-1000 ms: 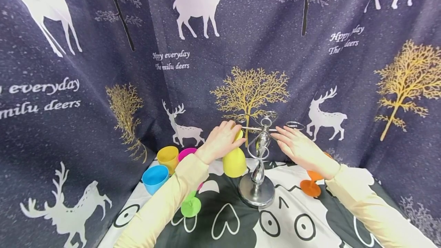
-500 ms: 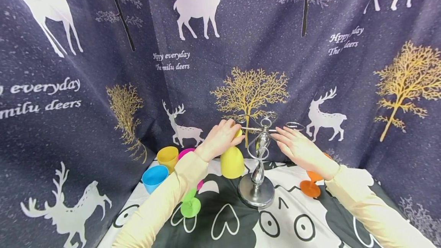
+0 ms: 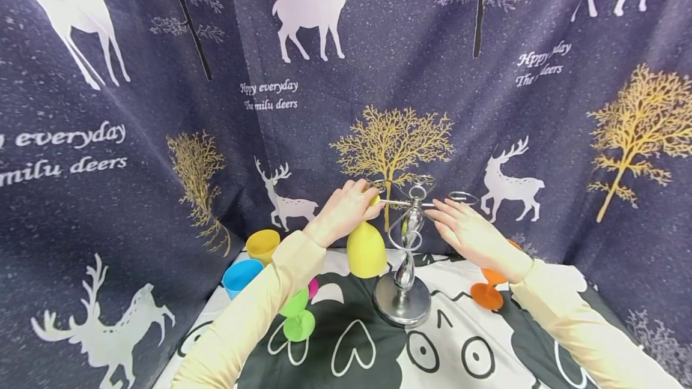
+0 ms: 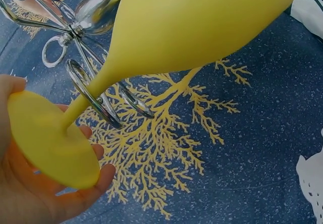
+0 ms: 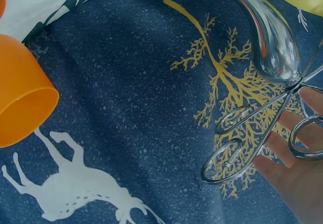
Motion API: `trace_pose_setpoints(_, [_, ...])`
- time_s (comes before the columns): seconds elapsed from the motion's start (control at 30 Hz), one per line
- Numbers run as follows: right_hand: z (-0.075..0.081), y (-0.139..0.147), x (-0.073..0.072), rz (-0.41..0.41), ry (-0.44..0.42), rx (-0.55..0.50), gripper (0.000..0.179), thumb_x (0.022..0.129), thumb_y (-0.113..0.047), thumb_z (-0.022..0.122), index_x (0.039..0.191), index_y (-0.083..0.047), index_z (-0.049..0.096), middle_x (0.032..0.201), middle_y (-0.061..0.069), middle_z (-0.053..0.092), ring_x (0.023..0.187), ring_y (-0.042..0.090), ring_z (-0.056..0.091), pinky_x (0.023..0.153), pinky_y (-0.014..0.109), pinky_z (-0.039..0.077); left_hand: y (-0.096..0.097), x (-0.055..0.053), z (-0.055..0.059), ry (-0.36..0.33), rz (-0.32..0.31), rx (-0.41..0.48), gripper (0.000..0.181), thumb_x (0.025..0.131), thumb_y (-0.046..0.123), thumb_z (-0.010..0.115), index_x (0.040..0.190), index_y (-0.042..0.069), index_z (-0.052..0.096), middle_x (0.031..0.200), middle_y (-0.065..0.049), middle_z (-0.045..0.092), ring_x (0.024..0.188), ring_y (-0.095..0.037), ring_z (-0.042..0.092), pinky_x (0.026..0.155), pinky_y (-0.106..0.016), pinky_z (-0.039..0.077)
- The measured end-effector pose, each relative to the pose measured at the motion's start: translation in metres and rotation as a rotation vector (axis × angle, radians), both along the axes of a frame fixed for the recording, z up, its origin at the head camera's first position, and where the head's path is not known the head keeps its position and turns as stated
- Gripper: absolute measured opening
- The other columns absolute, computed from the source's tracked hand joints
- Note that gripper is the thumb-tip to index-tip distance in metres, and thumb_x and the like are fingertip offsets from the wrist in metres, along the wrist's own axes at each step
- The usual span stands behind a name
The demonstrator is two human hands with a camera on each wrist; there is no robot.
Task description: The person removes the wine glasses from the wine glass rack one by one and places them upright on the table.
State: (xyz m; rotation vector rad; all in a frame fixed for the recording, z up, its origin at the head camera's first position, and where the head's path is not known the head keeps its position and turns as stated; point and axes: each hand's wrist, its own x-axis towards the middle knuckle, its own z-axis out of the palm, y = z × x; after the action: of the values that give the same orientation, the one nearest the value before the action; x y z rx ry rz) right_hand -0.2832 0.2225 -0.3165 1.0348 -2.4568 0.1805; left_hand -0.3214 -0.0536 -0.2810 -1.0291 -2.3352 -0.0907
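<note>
My left hand (image 3: 346,209) grips the round foot of a yellow plastic goblet (image 3: 366,251), which hangs bowl-down beside a chrome stemware rack (image 3: 402,302). In the left wrist view, fingers wrap the edge of the foot, and the goblet's stem (image 4: 101,85) lies within one of the rack's looped wire holders (image 4: 83,80). My right hand (image 3: 465,230) reaches to the rack's top from the other side. Its nearly straight fingers touch a wire arm in the right wrist view, close to a curled loop (image 5: 222,166).
At left stand a yellow cup (image 3: 263,245) and a blue cup (image 3: 240,277); a green goblet (image 3: 299,324) lies nearer, with a bit of pink behind it. An orange goblet (image 3: 488,296) is under the right forearm. A dark deer-print curtain (image 3: 400,77) hangs behind the patterned cloth.
My left hand rises slightly and shifts a little, and the yellow goblet moves with it, its bowl swinging left and then back right. My right hand and the rack stay put.
</note>
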Motion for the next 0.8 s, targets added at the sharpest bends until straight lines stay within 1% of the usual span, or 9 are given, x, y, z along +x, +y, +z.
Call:
trace_pose_setpoints(0.13, [0.0,0.0,0.0,-0.005,-0.005,-0.01,0.036,0.097,-0.018,0.039,0.126,0.001,0.05,0.131,0.023,0.041,0.122,0.039,0.032,0.1,0.047,0.021,0.0,-0.001,0.001,0.035,0.014,-0.023,0.03,0.095,0.032,0.046,0.106,0.01,0.063,0.097,-0.009,0.054,0.076,-0.025,0.049,0.051,-0.03,0.043])
trace_pose_setpoints(0.23, [-0.001,0.001,0.0,-0.005,-0.001,-0.015,0.036,0.097,-0.017,0.04,0.126,0.001,0.051,0.131,0.023,0.041,0.122,0.039,0.032,0.1,0.047,0.021,-0.001,-0.002,0.003,0.035,0.03,-0.038,0.03,0.095,0.032,0.047,0.107,0.011,0.063,0.096,-0.008,0.054,0.076,-0.024,0.049,0.051,-0.03,0.042])
trace_pose_setpoints(0.4, [-0.002,0.001,0.0,-0.011,-0.008,-0.023,0.035,0.096,-0.017,0.042,0.126,0.0,0.05,0.131,0.022,0.041,0.122,0.039,0.032,0.099,0.046,0.021,-0.001,-0.009,0.006,0.031,0.059,-0.057,0.029,0.095,0.032,0.046,0.106,0.01,0.063,0.094,-0.009,0.053,0.076,-0.025,0.05,0.052,-0.031,0.043])
trace_pose_setpoints(0.5, [-0.002,0.001,0.0,-0.01,-0.012,-0.024,0.035,0.096,-0.017,0.042,0.126,0.0,0.051,0.131,0.022,0.041,0.122,0.039,0.032,0.1,0.045,0.02,0.0,-0.013,0.007,0.035,0.062,-0.062,0.029,0.095,0.031,0.046,0.104,0.009,0.063,0.092,-0.009,0.054,0.075,-0.025,0.051,0.052,-0.032,0.045])
trace_pose_setpoints(0.63, [-0.002,0.001,0.002,-0.003,0.004,-0.012,0.035,0.096,-0.017,0.041,0.126,0.0,0.05,0.131,0.023,0.041,0.121,0.04,0.032,0.101,0.043,0.018,0.001,-0.017,0.008,0.021,0.063,-0.055,0.028,0.094,0.031,0.048,0.104,0.009,0.064,0.091,-0.01,0.055,0.077,-0.026,0.052,0.055,-0.034,0.046])
trace_pose_setpoints(0.8, [-0.002,0.001,0.002,-0.009,0.001,-0.014,0.035,0.096,-0.015,0.043,0.126,0.0,0.05,0.131,0.022,0.041,0.122,0.039,0.032,0.101,0.043,0.018,0.005,-0.02,0.008,0.035,0.061,-0.088,0.028,0.095,0.03,0.046,0.103,0.009,0.063,0.089,-0.009,0.053,0.074,-0.024,0.05,0.053,-0.032,0.045])
